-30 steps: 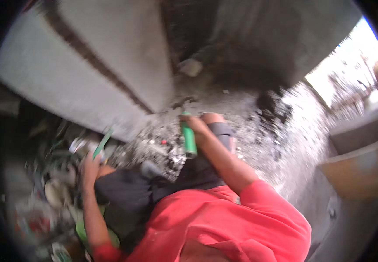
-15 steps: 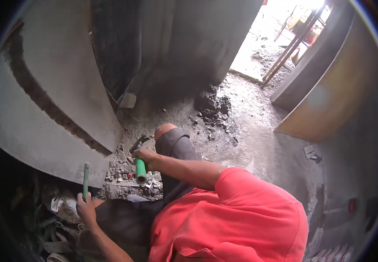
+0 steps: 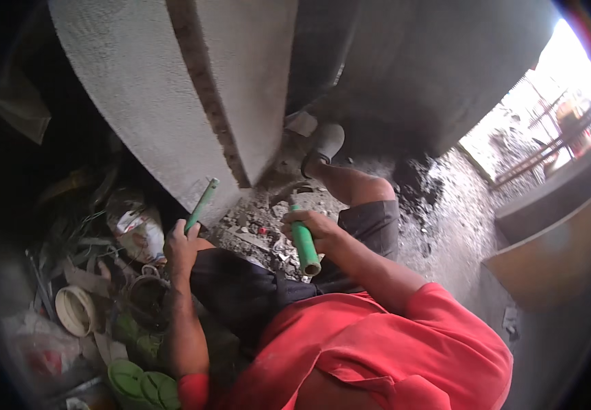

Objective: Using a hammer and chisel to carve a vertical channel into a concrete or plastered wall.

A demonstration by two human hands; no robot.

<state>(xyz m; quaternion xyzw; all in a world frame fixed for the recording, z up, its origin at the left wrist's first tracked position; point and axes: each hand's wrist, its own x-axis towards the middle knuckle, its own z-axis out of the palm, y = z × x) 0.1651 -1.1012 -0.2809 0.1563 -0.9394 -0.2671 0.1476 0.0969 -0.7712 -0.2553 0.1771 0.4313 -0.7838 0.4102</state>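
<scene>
My left hand [image 3: 182, 247] is closed around a thin green rod [image 3: 204, 201], which tilts up to the right in front of the grey wall panel [image 3: 145, 89]. A dark groove [image 3: 203, 82] runs down that wall, with the rod's tip left of its lower end. My right hand [image 3: 312, 225] grips a hammer by its thick green tubular handle [image 3: 305, 251]. The handle's hollow end points toward me. The hammer's dark head [image 3: 301, 194] lies beyond my fist and is only partly visible. Broken rubble [image 3: 247, 229] covers the floor between my hands.
Left of my arm lie a cream bucket [image 3: 75, 311], green lids [image 3: 138, 383], a white sack [image 3: 137, 232] and tangled debris. My bent right leg [image 3: 363, 219] stands beside the rubble. Dark dirt [image 3: 418, 184] is heaped beyond it. A bright doorway [image 3: 534, 109] opens at the far right.
The view has swung left, showing more clutter on that side, so both hands appear further right. The rod now leans to the right instead of standing nearly upright. Both hands keep their grips.
</scene>
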